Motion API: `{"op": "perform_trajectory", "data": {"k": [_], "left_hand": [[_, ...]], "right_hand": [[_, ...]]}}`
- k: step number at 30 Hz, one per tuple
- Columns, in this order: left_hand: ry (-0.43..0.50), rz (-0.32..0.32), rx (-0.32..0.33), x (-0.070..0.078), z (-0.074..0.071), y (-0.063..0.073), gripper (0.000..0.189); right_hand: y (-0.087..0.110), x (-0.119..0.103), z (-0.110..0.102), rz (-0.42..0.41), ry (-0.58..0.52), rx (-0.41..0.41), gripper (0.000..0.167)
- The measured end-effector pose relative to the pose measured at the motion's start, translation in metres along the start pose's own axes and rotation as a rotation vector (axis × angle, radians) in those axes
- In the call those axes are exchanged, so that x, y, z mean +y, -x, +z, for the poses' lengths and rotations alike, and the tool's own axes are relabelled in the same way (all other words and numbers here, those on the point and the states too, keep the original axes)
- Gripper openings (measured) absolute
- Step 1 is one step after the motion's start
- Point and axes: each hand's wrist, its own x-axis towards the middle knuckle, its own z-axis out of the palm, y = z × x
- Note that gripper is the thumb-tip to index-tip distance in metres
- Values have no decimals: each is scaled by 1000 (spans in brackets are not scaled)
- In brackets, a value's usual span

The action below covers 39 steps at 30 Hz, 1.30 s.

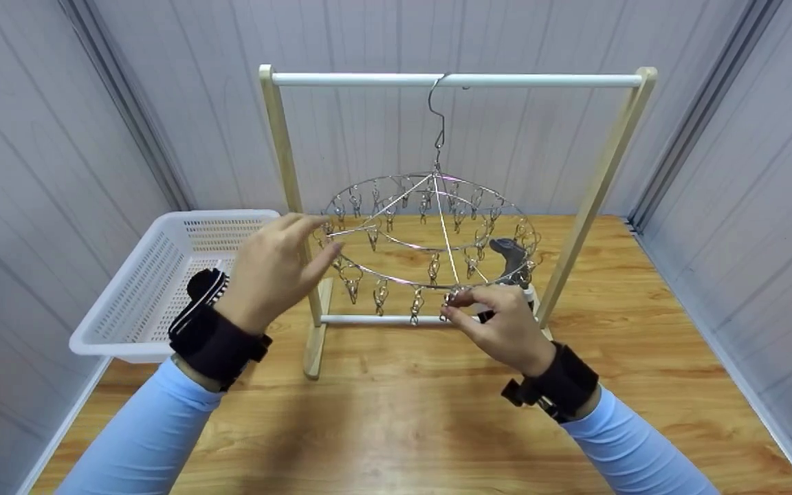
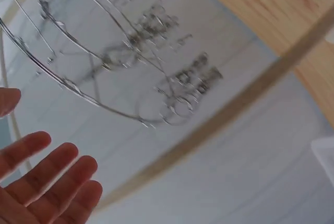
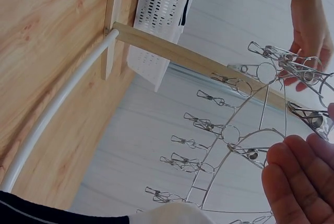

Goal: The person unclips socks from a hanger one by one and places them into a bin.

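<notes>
A round metal clip hanger (image 1: 410, 282) with several dangling clips hangs by its hook from the rack's white bar. My right hand (image 1: 506, 326) is at the front of its rim and pinches a metal clip (image 3: 313, 118) between thumb and fingers. The left hand (image 1: 276, 268) is at the left side of the rim with its fingers extended; in the left wrist view its fingers (image 2: 60, 169) are spread apart and hold nothing. A grey sock-like item (image 1: 509, 258) hangs at the hanger's right side, its lower part partly hidden behind the right hand.
A wooden rack (image 1: 279, 137) with white bars stands on the wood-grain surface (image 1: 396, 426). At the left, a white perforated basket (image 1: 128, 275) holds a black cloth item (image 1: 203, 282), partly hidden by the left wrist. Pale panel walls enclose the back and both sides.
</notes>
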Motion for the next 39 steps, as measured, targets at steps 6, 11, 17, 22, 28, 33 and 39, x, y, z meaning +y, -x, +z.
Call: {"op": "perform_trajectory", "data": {"k": [6, 11, 17, 22, 28, 33, 39], "left_hand": [[-45, 221, 44, 28, 10, 5, 45], [-73, 316, 69, 44, 20, 5, 43], [-39, 406, 65, 55, 38, 6, 37], [-85, 490, 110, 61, 48, 7, 28], [-206, 574, 181, 69, 56, 9, 8], [-337, 605, 221, 75, 61, 10, 13], [-382, 623, 291, 74, 66, 9, 23]], "right_hand": [[0, 0, 0, 5, -10, -6, 10], [0, 1, 0, -8, 1, -4, 12], [-1, 1, 2, -5, 1, -7, 9], [0, 1, 4, 2, 9, -17, 9], [2, 1, 5, 0, 23, -30, 9], [2, 1, 5, 10, 14, -55, 6], [2, 0, 5, 8, -1, -75, 4]]}}
